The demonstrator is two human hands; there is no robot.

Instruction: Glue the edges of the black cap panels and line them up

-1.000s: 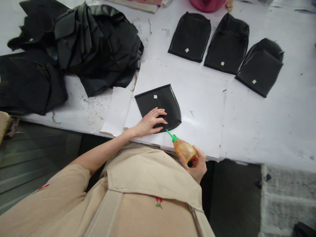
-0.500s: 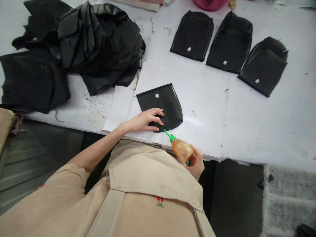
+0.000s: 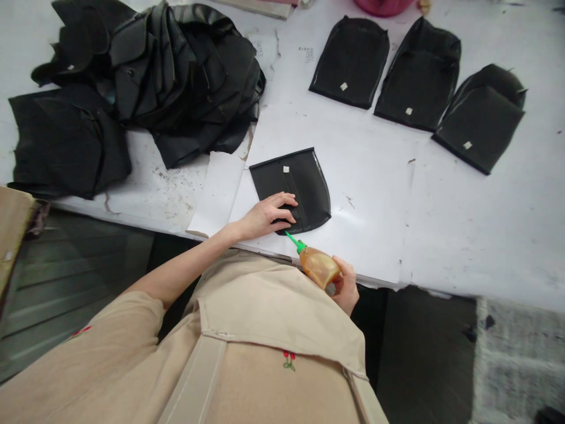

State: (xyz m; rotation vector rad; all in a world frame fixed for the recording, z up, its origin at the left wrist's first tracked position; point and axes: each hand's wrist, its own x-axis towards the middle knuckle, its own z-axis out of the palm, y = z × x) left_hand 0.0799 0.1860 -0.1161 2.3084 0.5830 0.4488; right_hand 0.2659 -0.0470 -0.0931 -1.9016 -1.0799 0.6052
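A black leather-like panel with a curved edge and a small white square tag lies on the white-covered table in front of me. My left hand rests on its near left part, fingers spread and pressing it flat. In my right hand is a glue bottle, amber, tilted, with a green nozzle. The nozzle's tip meets the panel's near edge, just beside my left fingers. A shiny wet-looking line runs along part of the curved edge.
Three similar black pieces with white tags lie at the back right. A large heap of black pieces covers the back left. Part of a pink container shows at the far edge. The table's front edge runs close to my body.
My right hand has moved the glue bottle left, and its nozzle tip has slid along the panel's near edge toward my left hand. The left hand stays on the panel.
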